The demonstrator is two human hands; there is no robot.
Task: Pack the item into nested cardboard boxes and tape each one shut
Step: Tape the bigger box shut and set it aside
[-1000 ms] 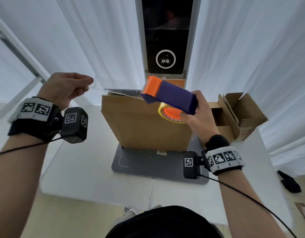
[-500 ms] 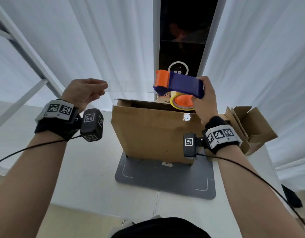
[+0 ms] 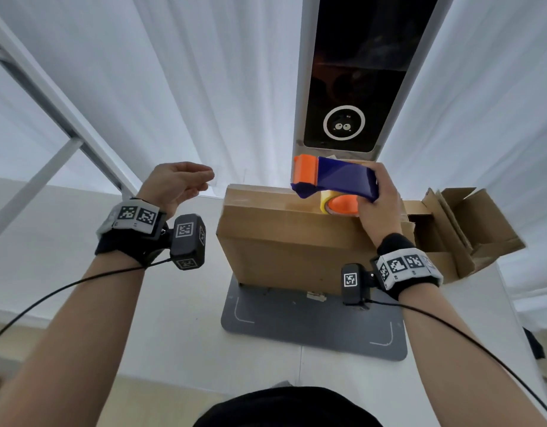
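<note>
Centre of the frame: a closed cardboard box [image 3: 284,241] stands on a grey mat [image 3: 312,328] laid on the white table [image 3: 173,318]. The right hand [image 3: 378,211], right of centre, has its fingers wrapped round a tape dispenser [image 3: 337,180] with a blue body, an orange front end and an orange-cored roll; the dispenser sits at the box's top right edge, and contact with the cardboard cannot be told for certain. The left hand [image 3: 173,184], at centre left, hangs in the air beside the box and apart from it, fingers loosely curled, holding nothing. At the right edge, an open smaller box [image 3: 463,229] lies on the table just behind the larger one. Both wrists carry marker-printed bands with cabled black modules. Behind the box rises a dark upright panel [image 3: 352,87] against white curtains.
</note>
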